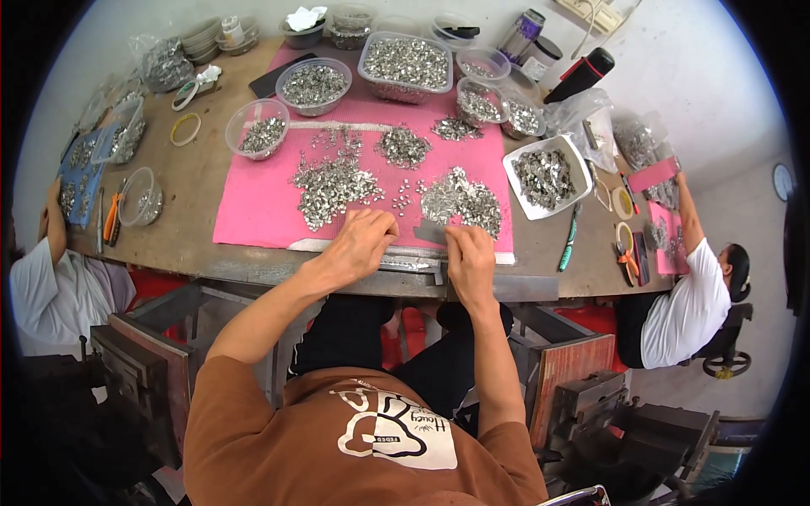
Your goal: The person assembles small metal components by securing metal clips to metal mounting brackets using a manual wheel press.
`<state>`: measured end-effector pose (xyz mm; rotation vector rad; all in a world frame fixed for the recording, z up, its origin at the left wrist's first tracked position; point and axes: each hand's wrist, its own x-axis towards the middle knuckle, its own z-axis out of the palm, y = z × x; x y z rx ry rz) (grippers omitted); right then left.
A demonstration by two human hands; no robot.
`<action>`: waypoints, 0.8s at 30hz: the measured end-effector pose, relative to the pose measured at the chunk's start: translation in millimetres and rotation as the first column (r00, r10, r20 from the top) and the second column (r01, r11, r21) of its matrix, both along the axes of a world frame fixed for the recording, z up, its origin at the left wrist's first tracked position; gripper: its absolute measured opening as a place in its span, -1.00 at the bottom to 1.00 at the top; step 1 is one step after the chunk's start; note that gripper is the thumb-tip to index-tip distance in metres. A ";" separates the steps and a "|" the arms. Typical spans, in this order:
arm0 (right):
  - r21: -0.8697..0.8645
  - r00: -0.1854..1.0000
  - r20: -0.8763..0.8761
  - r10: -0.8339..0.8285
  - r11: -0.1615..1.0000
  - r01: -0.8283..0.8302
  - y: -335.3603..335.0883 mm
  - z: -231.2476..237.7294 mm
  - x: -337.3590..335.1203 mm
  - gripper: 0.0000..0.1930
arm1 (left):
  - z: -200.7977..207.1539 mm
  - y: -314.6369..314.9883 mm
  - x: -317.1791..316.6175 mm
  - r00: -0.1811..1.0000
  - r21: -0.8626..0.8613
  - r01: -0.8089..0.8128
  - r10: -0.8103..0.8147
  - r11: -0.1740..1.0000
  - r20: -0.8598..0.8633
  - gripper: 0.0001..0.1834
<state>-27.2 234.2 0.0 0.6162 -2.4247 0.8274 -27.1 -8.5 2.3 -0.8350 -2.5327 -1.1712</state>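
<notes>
My left hand [361,242] is closed in a pinch over the front edge of the pink mat [253,198]; whatever its fingertips hold is too small or hidden to make out. Close to its right, my right hand [472,260] grips a flat grey strip [429,233] by its end. Beyond my left hand lies a loose pile of small shiny metal pieces [333,192]. Another metal pile [460,202] spreads just past my right hand, with a few single pieces [402,196] between the two. Below my hands a metal bar [409,265] runs along the table edge.
Clear tubs of metal pieces [407,63] line the back, and a white square dish [547,179] stands at right. A green-handled tool [570,239] lies beside it. Co-workers sit at the left [63,287] and right [688,312]. A black-and-red flask [582,74] stands far right.
</notes>
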 end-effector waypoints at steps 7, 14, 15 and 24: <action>0.063 0.995 -0.013 -0.099 0.993 0.099 -9.6 -10.5 -19.1 -0.89 | 6.1 13.3 22.4 0.994 0.196 0.007 -0.029 0.981 0.109 -0.93; 0.086 0.995 -0.004 -0.103 0.991 0.103 -8.7 -14.0 -27.4 -0.93 | 3.9 20.6 25.6 1.000 0.091 0.020 -0.022 0.996 0.022 -0.92; 0.085 0.994 -0.003 -0.105 0.991 0.105 -8.0 -14.5 -28.2 -0.93 | 3.3 21.1 25.8 1.000 0.084 0.020 -0.020 0.996 -0.002 -0.92; -0.268 0.960 0.276 0.040 0.963 0.037 -11.0 4.3 17.8 -0.97 | -1.1 23.6 29.4 0.989 0.024 -0.006 0.010 1.000 -0.150 -0.90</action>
